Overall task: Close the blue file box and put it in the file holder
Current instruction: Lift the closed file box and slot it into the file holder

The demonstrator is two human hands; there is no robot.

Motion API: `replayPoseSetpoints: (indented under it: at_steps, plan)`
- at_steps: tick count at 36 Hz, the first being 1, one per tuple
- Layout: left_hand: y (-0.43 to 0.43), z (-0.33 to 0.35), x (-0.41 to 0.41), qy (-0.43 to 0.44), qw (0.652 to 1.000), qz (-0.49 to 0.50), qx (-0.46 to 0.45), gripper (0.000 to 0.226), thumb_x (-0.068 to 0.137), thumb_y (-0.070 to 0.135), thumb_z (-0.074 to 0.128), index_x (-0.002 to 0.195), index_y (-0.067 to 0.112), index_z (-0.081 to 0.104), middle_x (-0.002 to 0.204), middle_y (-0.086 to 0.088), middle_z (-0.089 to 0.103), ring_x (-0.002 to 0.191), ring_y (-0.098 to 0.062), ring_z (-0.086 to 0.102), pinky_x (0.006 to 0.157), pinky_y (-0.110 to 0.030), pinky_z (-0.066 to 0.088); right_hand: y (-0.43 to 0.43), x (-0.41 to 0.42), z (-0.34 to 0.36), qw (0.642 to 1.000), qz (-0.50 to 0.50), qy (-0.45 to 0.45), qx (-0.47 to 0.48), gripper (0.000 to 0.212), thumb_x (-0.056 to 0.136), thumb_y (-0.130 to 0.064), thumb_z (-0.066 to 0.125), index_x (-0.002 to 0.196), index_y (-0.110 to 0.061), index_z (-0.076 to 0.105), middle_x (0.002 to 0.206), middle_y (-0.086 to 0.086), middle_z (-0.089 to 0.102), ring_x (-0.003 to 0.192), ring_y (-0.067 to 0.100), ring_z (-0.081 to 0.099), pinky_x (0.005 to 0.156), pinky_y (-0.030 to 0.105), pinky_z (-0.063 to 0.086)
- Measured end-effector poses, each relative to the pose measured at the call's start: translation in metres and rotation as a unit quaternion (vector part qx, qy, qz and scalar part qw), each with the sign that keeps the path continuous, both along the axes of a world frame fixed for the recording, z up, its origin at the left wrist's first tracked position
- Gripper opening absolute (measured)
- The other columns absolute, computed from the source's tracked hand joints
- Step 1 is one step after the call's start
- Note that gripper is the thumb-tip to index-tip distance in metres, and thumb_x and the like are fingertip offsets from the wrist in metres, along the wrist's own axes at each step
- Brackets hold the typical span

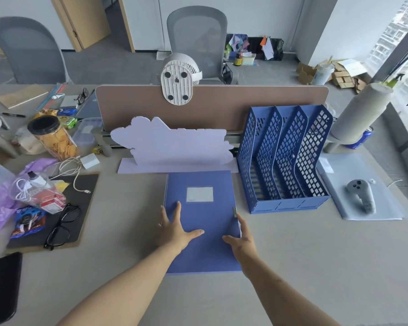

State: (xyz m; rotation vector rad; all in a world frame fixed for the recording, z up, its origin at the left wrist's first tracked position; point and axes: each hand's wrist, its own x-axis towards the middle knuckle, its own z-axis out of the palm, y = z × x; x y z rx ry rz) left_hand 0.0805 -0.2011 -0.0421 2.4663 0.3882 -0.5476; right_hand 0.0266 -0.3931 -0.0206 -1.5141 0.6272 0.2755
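The blue file box [201, 215] lies flat on the desk in front of me, lid down, with a white label on top and a small clasp on its right edge. My left hand [174, 229] rests on its left part, fingers spread, palm pressing the lid. At the box's right edge is my right hand [242, 238], with the fingers along the side near the clasp and the thumb on the lid. The blue mesh file holder [285, 205] with three slots stands upright just to the right of the box.
A pale cloud-shaped board [172, 147] stands behind the box, against the brown divider [222, 107]. To the left lie a black pad with glasses [61, 224], bags, cables and a snack jar [52, 137]. A grey controller [362, 194] lies on a sheet at right.
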Motion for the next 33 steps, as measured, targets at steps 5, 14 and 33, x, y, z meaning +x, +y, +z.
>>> replayPoseSetpoints:
  at_steps: [5,14,33]
  plan:
    - [-0.009,0.001,-0.001,-0.002,1.0,0.009,0.011,0.123,0.059,0.075,0.075,0.152,0.055,-0.003,0.167,0.004,-0.023,0.152,-0.045,0.009,0.101,-0.059,0.048,-0.007,0.004,-0.009,1.0,-0.009,0.011,0.024,0.072,0.082,0.003,0.061,0.138,-0.038,0.043,0.137,-0.007,0.052,0.114,0.018,0.054,0.086,0.029,0.044]
    - [-0.016,0.006,-0.004,-0.004,0.999,0.005,0.052,0.119,0.064,0.072,0.074,0.154,0.05,0.0,0.168,0.0,-0.019,0.151,-0.044,0.015,0.108,-0.059,0.042,-0.01,0.005,-0.018,1.0,-0.006,0.025,0.0,0.072,0.083,0.004,0.06,0.141,-0.033,0.042,0.132,-0.01,0.042,0.112,0.015,0.046,0.087,0.029,0.038]
    - [0.025,0.006,0.047,-0.01,0.996,-0.045,-0.07,0.109,0.075,0.039,0.084,0.159,0.037,0.014,0.168,-0.005,-0.001,0.153,-0.025,0.019,0.11,-0.034,0.036,-0.025,0.053,-0.018,0.927,0.236,0.084,-0.279,0.075,0.092,-0.034,0.05,0.145,-0.058,0.003,0.084,0.005,0.05,0.069,0.026,0.052,0.068,0.035,0.05]
